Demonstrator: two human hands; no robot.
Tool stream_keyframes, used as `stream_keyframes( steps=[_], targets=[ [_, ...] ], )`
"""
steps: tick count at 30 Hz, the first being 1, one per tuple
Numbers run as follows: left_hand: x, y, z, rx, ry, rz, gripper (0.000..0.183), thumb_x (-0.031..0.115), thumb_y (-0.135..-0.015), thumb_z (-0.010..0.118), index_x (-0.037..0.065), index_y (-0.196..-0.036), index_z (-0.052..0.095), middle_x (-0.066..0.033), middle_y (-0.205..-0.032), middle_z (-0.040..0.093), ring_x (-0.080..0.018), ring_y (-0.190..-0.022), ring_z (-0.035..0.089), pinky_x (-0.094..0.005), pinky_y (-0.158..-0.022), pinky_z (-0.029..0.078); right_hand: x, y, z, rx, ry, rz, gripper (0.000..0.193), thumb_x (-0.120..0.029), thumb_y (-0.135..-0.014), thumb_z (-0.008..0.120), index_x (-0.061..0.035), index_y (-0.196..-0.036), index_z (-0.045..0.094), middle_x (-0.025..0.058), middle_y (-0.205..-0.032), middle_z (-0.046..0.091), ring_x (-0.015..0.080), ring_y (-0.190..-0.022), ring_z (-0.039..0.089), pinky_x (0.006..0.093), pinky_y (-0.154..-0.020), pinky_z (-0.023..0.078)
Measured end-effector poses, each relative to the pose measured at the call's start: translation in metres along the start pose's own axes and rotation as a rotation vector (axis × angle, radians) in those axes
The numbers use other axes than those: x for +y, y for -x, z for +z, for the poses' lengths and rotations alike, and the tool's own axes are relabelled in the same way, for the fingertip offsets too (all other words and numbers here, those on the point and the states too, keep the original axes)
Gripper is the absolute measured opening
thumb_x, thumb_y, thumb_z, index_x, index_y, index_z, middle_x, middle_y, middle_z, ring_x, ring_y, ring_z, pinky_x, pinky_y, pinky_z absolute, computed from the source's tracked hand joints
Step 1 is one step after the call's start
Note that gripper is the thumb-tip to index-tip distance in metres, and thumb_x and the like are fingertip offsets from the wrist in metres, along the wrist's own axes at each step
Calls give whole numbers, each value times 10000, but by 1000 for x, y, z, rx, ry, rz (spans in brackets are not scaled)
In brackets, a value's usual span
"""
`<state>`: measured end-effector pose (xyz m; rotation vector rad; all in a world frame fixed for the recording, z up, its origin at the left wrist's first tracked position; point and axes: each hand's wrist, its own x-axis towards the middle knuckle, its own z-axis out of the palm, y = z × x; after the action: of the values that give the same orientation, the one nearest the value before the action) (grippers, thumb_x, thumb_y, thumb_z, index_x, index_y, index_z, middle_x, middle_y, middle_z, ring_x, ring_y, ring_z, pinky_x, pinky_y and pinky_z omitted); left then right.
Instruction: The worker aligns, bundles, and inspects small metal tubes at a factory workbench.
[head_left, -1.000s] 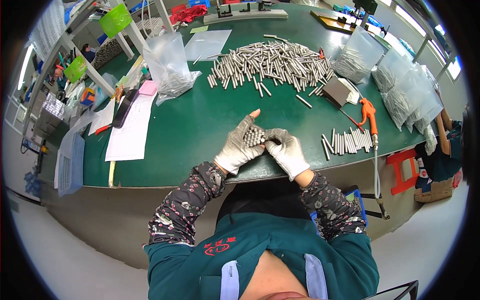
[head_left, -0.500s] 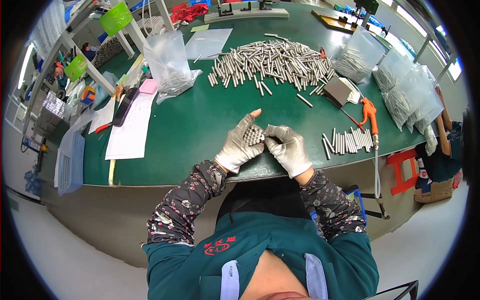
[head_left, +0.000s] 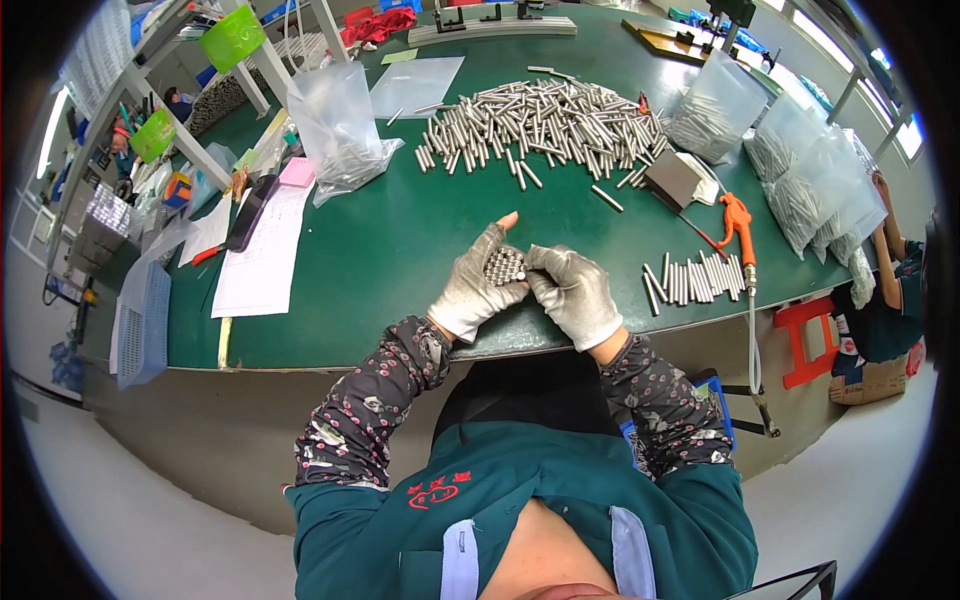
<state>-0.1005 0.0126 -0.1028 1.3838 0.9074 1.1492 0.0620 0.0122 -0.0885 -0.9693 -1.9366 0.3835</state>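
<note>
My left hand (head_left: 472,288), in a worn whitish glove with a bare thumb tip, is closed around a bundle of metal pins (head_left: 504,264). The pins' round ends face up, packed side by side; one end at the right edge looks brighter. My right hand (head_left: 578,295), gloved too, has its thumb and fingers pressed together against that right edge; whatever is between them is hidden. Both hands are above the near edge of the green table (head_left: 380,270). Beyond them lies a big heap of loose metal pins (head_left: 545,120).
Right of my hands are a row of pins (head_left: 695,281), an orange air gun (head_left: 738,230) with its hose, and a dark brown block (head_left: 673,180). Clear bags of pins (head_left: 800,185) stand farther right, near another person's arms. Leftward are paper sheets (head_left: 262,255) and a plastic bag (head_left: 340,140).
My hands and the bundle have shifted very slightly left. The right fingertips have moved a little at the bundle's edge, where a bright pin end now shows. The table things look unchanged.
</note>
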Motion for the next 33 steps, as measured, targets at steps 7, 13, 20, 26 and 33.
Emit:
stream_keyframes(
  steps=[7,13,20,26,33],
  targets=[
    [-5,1,4,71,-63,59,828,-4,-670,725,92,-1372,297,18,-881,557,-50,-785,522,-195,-738,445,0,1,2,25,96,-4,126,-103,-729,607,-74,-849,580,89,-797,605,284,-729,604,367,-631,484],
    [-4,1,3,79,-222,91,766,3,-681,717,81,-1343,340,12,-849,566,-49,-760,527,-191,-717,443,-1,3,2,53,74,39,97,-90,-731,616,-53,-814,584,95,-717,604,259,-667,615,337,-600,490],
    [-7,0,2,68,-207,103,708,-44,-687,665,64,-1321,369,12,-837,553,-46,-747,518,-184,-712,437,14,-15,-52,-180,149,389,153,-175,-721,545,-52,-778,616,152,-720,628,297,-676,629,343,-627,501],
    [-7,0,0,59,-183,102,713,-54,-686,664,52,-1323,362,12,-829,547,-49,-744,514,-176,-708,431,21,-29,-85,-586,680,457,246,-247,-664,506,-87,-781,651,165,-796,642,343,-778,617,407,-709,488],
    [-7,1,-1,32,-159,101,727,-43,-684,677,54,-1329,356,13,-844,549,-49,-758,512,-180,-715,431,10,-16,-66,-263,492,232,207,-241,-715,566,-99,-855,620,105,-752,632,291,-708,621,394,-640,491]
  ],
)
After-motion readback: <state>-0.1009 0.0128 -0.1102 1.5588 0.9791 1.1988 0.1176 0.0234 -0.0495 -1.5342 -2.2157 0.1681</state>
